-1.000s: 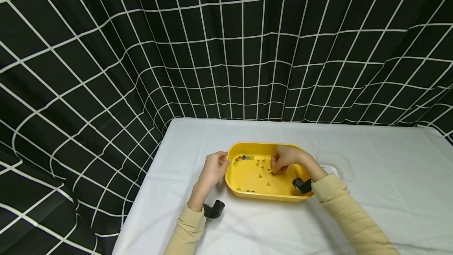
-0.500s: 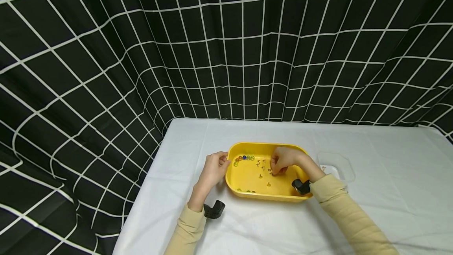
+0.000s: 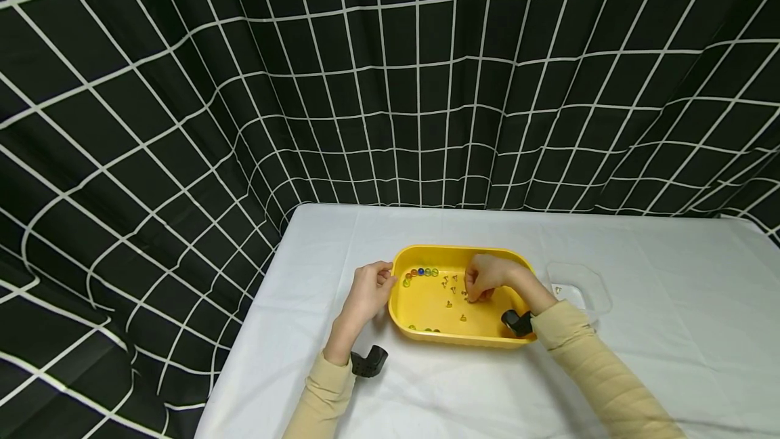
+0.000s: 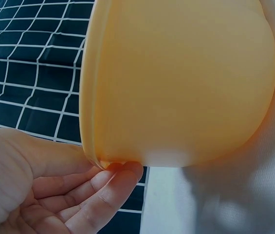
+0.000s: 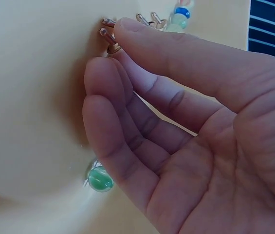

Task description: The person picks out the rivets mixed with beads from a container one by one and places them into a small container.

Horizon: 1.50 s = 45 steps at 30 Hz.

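Observation:
A yellow plastic basin stands on the white-covered table. My left hand pinches its left rim; thumb and fingertips lie at the rim in the left wrist view. Inside, my right hand reaches down with curled fingers to the basin's floor. At its thumb and index tips stand small brass-coloured studs with round heads and short shanks. Whether one is pinched is hidden behind the thumb. Several more studs lie left of that hand.
Glass marbles line the basin's upper left corner; several others lie along its near wall. Right of the basin sits a clear, thin-edged container or lid with a white dish bearing a stud. A black gridded curtain hangs behind.
My right hand has shifted very slightly left and toward the near side among the studs. My left hand keeps its place on the rim.

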Each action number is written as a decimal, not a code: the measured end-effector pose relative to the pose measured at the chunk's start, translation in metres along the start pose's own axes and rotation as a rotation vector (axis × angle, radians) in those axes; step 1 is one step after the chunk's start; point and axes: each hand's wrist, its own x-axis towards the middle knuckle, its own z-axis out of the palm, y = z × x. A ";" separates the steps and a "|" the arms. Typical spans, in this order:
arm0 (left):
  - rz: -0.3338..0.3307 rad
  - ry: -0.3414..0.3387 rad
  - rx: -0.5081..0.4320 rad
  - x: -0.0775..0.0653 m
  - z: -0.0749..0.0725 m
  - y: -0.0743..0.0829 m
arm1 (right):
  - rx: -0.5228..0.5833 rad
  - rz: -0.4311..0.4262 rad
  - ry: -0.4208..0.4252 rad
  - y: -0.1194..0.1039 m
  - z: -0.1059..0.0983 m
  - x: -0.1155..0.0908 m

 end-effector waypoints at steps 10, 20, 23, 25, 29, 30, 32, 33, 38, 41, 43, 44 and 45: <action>0.003 -0.001 -0.003 0.000 0.000 0.000 | -0.016 0.022 0.019 -0.003 0.001 0.001; -0.006 -0.006 -0.007 -0.001 0.000 -0.001 | -0.033 0.048 0.040 -0.005 0.005 0.003; -0.004 -0.006 -0.006 -0.001 0.000 -0.001 | -0.042 0.045 0.044 -0.004 0.005 0.003; -0.003 -0.006 -0.006 -0.001 0.000 -0.001 | -0.047 0.044 0.046 -0.004 0.005 0.004; 0.003 -0.006 -0.010 -0.001 0.000 -0.001 | -0.050 0.047 0.044 -0.004 0.005 0.004; 0.001 -0.008 -0.012 -0.001 0.000 -0.001 | -0.048 0.047 0.043 -0.004 0.005 0.004; 0.000 -0.011 -0.016 -0.001 0.000 -0.001 | -0.045 0.044 0.039 -0.004 0.005 0.004; -0.003 -0.013 -0.017 -0.001 0.000 -0.001 | -0.043 0.043 0.037 -0.004 0.005 0.004; -0.002 -0.013 -0.018 -0.001 0.000 -0.001 | -0.048 0.038 0.036 -0.005 0.005 0.003; 0.006 -0.006 -0.013 -0.001 0.000 -0.001 | -0.055 0.041 0.035 -0.005 0.005 0.003; 0.008 -0.003 -0.009 -0.001 0.000 -0.001 | -0.061 0.037 0.037 -0.005 0.004 0.003; 0.009 -0.001 -0.007 0.000 0.000 -0.001 | -0.064 0.034 0.038 -0.005 0.004 0.003; 0.010 -0.001 -0.004 0.000 0.000 -0.001 | -0.067 0.029 0.038 -0.006 0.004 0.002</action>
